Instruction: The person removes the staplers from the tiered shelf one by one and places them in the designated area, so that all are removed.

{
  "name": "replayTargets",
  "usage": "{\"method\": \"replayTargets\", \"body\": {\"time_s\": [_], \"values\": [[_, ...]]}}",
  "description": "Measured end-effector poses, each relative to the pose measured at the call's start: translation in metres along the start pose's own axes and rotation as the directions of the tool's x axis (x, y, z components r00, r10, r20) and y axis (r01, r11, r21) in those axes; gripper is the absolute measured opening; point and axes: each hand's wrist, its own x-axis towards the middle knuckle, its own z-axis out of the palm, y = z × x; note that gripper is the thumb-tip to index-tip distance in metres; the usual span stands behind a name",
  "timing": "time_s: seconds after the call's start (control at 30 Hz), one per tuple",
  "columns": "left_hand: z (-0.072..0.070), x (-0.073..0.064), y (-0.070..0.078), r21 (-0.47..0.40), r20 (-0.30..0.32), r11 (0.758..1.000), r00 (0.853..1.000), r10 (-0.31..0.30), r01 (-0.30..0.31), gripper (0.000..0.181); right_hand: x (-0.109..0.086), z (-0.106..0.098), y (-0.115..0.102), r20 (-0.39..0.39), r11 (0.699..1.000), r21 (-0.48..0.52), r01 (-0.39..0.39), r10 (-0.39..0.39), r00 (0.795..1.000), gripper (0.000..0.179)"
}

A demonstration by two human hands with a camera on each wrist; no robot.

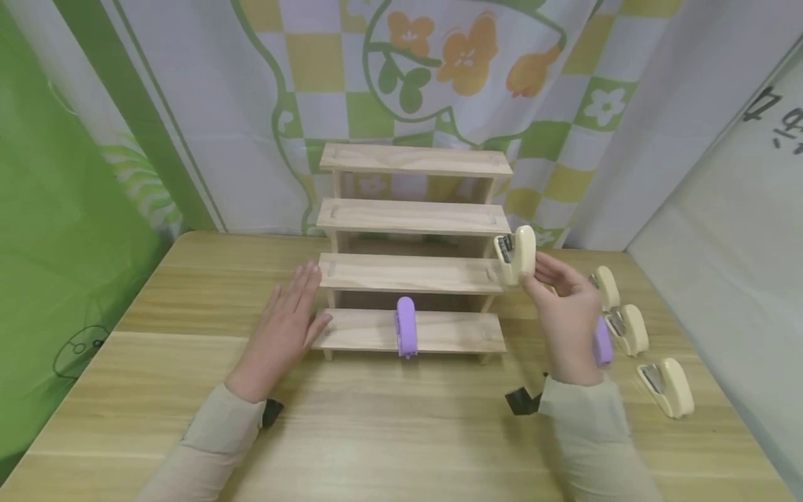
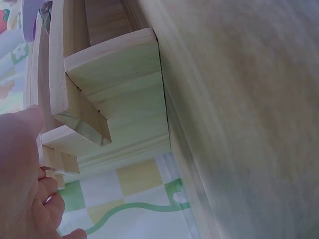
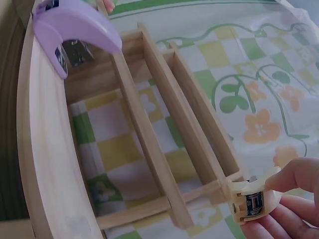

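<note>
My right hand (image 1: 567, 314) pinches a cream stapler (image 1: 524, 255) between thumb and fingers, held up beside the right end of the shelf's middle tiers. The right wrist view shows the same cream stapler (image 3: 253, 199) at the fingertips. A stepped wooden shelf (image 1: 370, 273) stands on the table. On its lowest step a purple stapler (image 1: 406, 326) sits near the middle, seen closer as the purple stapler (image 3: 79, 25) in the right wrist view. My left hand (image 1: 282, 324) has straight fingers and touches the left end of the lower steps.
At the table's right lie several more staplers: a cream one (image 1: 606, 287), another cream one (image 1: 629, 330), a cream one nearest me (image 1: 670, 388), and a purple one (image 1: 602, 341) partly hidden by my right hand. A patterned curtain (image 1: 439, 77) hangs behind the shelf.
</note>
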Motion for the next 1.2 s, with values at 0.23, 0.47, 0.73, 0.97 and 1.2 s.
{"method": "replayTargets", "body": {"time_s": [0.23,0.47,0.73,0.97,1.2], "values": [[0.0,0.0,0.0,0.004,0.006,1.0,1.0,-0.006,0.006,0.079,0.012,-0.01,0.01,-0.045,0.997,0.071,-0.017,0.02,0.999,0.034],[-0.002,0.0,0.001,-0.003,0.011,1.0,1.0,-0.007,0.007,0.079,0.022,-0.021,0.015,-0.057,0.993,0.063,-0.097,0.101,0.993,0.038],[-0.001,0.0,0.001,-0.005,0.004,1.0,1.0,-0.006,0.006,0.078,0.032,-0.022,0.033,-0.055,0.977,-0.156,-0.143,0.136,0.989,0.04],[-0.001,0.0,0.001,-0.007,0.003,1.0,1.0,-0.005,0.005,0.078,0.041,-0.025,0.059,-0.004,0.933,-0.329,-0.147,0.154,0.988,0.043],[-0.001,0.0,0.001,-0.008,0.002,1.0,1.0,-0.005,0.005,0.078,0.048,-0.026,0.069,-0.004,0.897,-0.395,-0.198,0.214,0.977,0.044]]}}
